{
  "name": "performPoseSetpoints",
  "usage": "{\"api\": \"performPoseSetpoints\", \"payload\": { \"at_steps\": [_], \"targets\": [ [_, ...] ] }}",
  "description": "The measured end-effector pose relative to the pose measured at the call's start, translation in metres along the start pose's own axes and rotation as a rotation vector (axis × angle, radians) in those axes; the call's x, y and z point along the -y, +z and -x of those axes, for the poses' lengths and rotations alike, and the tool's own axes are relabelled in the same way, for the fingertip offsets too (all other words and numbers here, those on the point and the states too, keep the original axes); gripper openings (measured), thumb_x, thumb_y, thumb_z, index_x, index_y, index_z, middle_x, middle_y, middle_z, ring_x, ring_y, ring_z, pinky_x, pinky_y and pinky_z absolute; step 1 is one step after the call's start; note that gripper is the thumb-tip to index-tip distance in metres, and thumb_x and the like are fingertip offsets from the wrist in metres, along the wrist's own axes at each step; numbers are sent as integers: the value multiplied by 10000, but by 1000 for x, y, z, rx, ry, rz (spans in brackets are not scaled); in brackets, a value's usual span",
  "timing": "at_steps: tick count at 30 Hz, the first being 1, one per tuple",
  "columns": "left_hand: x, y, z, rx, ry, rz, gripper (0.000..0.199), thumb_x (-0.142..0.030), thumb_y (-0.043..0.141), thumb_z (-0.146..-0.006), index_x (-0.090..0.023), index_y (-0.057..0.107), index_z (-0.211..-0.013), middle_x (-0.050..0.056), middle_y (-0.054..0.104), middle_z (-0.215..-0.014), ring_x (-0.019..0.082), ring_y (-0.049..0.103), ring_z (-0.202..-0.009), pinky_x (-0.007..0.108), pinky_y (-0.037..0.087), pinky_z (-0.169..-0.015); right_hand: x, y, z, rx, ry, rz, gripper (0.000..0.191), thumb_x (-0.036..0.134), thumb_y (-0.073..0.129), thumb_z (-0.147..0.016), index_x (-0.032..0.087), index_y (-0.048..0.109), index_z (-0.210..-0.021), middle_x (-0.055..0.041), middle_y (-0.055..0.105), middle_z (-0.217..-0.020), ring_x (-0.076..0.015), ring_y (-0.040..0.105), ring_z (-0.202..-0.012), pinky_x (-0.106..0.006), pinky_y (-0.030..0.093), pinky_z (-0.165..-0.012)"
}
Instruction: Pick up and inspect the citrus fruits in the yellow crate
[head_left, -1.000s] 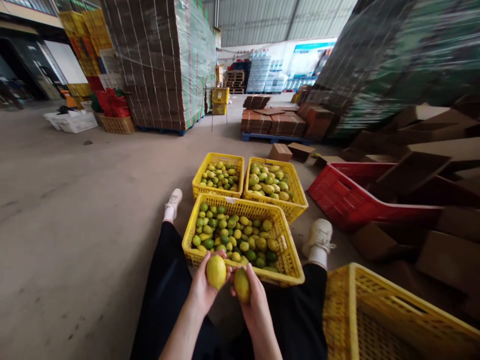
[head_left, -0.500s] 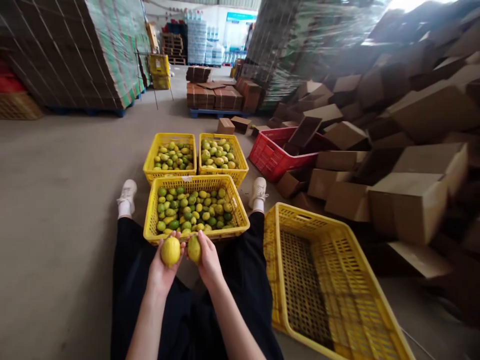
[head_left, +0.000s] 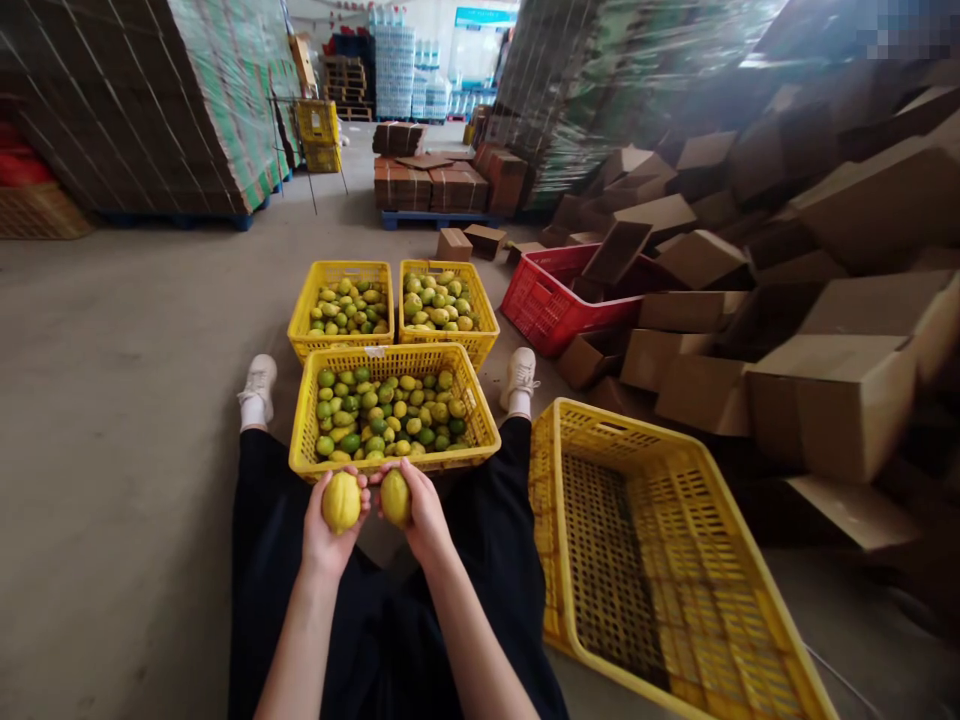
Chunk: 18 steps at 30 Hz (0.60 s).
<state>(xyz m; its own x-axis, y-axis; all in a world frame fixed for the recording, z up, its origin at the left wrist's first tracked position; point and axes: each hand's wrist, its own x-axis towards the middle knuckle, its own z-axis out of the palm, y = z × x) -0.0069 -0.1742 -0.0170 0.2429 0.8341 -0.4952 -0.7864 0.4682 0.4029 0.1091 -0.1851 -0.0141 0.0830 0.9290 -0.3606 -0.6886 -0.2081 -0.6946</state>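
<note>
Hands side by side: left hand (head_left: pixel 330 525) curled round yellow fruit (head_left: pixel 341 502), right hand (head_left: pixel 416 515) gripping greenish-yellow fruit (head_left: pixel 396 498).

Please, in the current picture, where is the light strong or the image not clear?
Head view: hazy glare at upper right; cardboard boxes there dim, smeared toward the right edge; the held yellow fruit fairly clear; top right corner pixelated.

A warehouse, with shrink-wrapped pallet stacks (head_left: pixel 232 110), heaped cartons (head_left: pixel 832 380) and crates (head_left: pixel 562 525).
</note>
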Motion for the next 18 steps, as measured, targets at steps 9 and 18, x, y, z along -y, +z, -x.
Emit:
{"api": "performPoseSetpoints", "payload": {
  "at_steps": [9,18],
  "targets": [
    [8,0,-7,-142,20,118,261,-239,402,-886,-110,628,-908,81,658,-765,163,647,-680,259,552,-590,2,-4,4,-79,-32,26,275,393,721,-620,151,603,-676,26,561,-519,-102,502,-413,-213,403,-382],
    [9,0,-7,-100,-9,292,268,-314,447,-877,-121,602,-979,91,659,-858,185,642,-834,305,558,-712,0,-6,0,-133,-4,-160,280,429,669,-661,163,605,-715,-13,637,-638,-143,585,-539,-243,444,-448]
  ]
}}
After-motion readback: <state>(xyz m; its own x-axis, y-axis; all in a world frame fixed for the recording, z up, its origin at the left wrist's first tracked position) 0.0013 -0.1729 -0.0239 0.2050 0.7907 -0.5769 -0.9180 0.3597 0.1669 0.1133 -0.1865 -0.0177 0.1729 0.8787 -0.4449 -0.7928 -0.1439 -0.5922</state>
